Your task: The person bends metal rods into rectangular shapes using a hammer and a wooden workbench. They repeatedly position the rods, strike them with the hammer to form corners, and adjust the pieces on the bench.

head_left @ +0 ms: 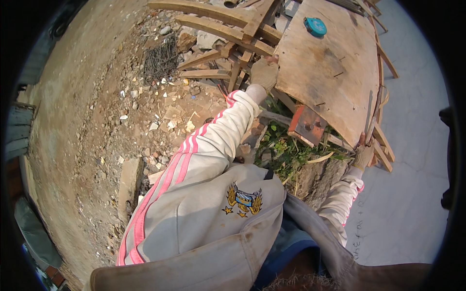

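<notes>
A stained plywood board (310,63) lies tilted in front of me, with several nails sticking up from it. My left hand (264,72), in a beige glove with bare fingertips, is closed on the board's left edge. At the near right corner my right hand (363,154), also gloved, is closed on the board's edge beside a thin wood strip (373,116). The undersides of both grips are hidden. A teal tape measure (315,27) rests on the far part of the board, apart from both hands.
Loose timber pieces (213,29) pile up beyond my left hand. A tangle of thin wire (161,60) lies on the rubble ground. Below the board are a red-edged block (307,126) and green plants (281,150). A pale wall or slab (412,160) runs along the right.
</notes>
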Demonstrator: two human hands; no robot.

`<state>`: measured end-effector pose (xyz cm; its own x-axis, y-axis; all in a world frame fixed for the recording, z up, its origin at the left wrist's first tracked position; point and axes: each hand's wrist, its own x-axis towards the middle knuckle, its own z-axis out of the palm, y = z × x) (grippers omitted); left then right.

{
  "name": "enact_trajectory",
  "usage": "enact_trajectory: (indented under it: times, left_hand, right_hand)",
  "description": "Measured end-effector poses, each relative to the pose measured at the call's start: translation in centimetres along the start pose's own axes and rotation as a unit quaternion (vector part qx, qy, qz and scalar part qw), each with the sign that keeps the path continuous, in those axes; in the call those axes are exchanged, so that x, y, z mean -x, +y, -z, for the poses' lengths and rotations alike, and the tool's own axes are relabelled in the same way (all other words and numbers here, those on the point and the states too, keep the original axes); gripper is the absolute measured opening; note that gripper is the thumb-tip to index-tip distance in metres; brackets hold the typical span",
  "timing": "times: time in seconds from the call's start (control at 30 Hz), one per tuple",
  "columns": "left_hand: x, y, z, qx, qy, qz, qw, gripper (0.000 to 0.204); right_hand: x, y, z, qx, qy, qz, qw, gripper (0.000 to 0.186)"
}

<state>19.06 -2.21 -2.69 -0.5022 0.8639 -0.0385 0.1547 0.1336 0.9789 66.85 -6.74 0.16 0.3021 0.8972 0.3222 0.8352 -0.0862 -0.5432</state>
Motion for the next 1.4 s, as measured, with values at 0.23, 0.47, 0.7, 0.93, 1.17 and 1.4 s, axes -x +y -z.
enact_trajectory:
  times: [0.23, 0.47, 0.7, 0.93, 1.17, 1.4]
  left_hand:
    - [0.5, 0.6, 0.5, -0.009, 0.011, -0.027, 1.0, 0.047]
    - [-0.1, -0.1, 0.1, 0.01, 0.004, -0.018, 1.0, 0.044]
    - [-0.6, 1.0, 0.7, -0.125, -0.031, -0.017, 0.991, 0.063]
    - [-3.0, 0.5, 0.6, -0.066, -0.148, 0.053, 0.985, 0.06]
    - [-3.0, -0.6, 4.2, 0.335, -0.233, 0.14, 0.902, 0.036]
    - [3.1, -1.5, 7.2, 0.413, -0.223, 0.217, 0.856, 0.067]
  right_hand:
    - [0.6, -2.8, 0.9, 0.016, -0.011, 0.009, 1.0, 0.044]
    - [0.7, -3.1, 1.1, 0.026, -0.046, -0.056, 0.997, 0.051]
    - [-0.1, -0.8, 0.4, 0.067, -0.019, 0.014, 0.997, 0.054]
    - [-0.1, -0.4, -0.2, 0.074, -0.012, -0.042, 0.996, 0.056]
    - [0.5, -0.9, -0.3, 0.081, 0.014, -0.064, 0.995, 0.071]
    - [0.6, -0.8, -0.2, 0.023, -0.033, -0.11, 0.993, 0.063]
